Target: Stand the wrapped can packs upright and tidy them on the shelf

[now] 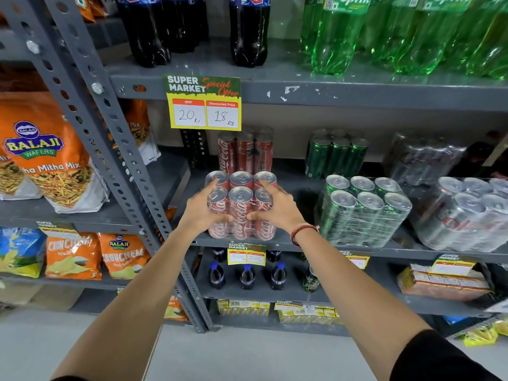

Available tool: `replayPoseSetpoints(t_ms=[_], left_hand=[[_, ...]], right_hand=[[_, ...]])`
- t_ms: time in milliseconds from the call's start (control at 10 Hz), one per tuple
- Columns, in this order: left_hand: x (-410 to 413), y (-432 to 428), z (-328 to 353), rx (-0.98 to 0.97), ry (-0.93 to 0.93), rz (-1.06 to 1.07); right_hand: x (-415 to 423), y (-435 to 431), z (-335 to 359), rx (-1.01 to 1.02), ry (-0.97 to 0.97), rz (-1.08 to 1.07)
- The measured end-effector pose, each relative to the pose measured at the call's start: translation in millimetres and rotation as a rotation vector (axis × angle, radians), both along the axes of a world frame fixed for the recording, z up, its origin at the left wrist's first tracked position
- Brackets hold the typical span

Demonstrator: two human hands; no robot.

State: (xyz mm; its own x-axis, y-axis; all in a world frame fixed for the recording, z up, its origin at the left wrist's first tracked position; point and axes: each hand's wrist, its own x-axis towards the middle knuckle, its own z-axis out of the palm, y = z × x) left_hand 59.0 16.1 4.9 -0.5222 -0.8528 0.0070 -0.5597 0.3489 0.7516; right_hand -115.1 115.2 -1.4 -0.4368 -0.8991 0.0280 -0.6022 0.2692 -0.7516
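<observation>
A wrapped pack of red cola cans (pixel 241 207) stands upright at the front edge of the middle shelf (pixel 302 247). My left hand (pixel 202 209) grips its left side and my right hand (pixel 277 206) grips its right side, fingers over the can tops. Behind it a second red pack (pixel 244 152) stands upright. To the right are a front green pack (pixel 362 210) and a rear green pack (pixel 335 156), both upright. Further right, a silver pack (pixel 467 213) leans at the front and another clear-wrapped silver pack (pixel 420 160) sits behind it.
A grey perforated upright (pixel 110 149) borders the shelf on the left, with snack bags (pixel 46 155) beyond it. A price tag (pixel 203 103) hangs from the shelf above, which carries dark bottles (pixel 248 31) and green bottles (pixel 338 37). Small bottles (pixel 246 274) stand on the shelf below.
</observation>
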Motion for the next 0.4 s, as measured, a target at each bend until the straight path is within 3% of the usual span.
replayPoseSetpoints(t_ms=[300, 400], left_hand=[[-0.3, 2.2, 3.3, -0.003, -0.036, 0.0], [-3.0, 7.9, 8.1, -0.081, -0.11, -0.009]], right_hand=[[2.9, 3.1, 4.6, 0.047, 0.001, 0.017], [8.3, 12.8, 16.1, -0.007, 0.082, 0.009]])
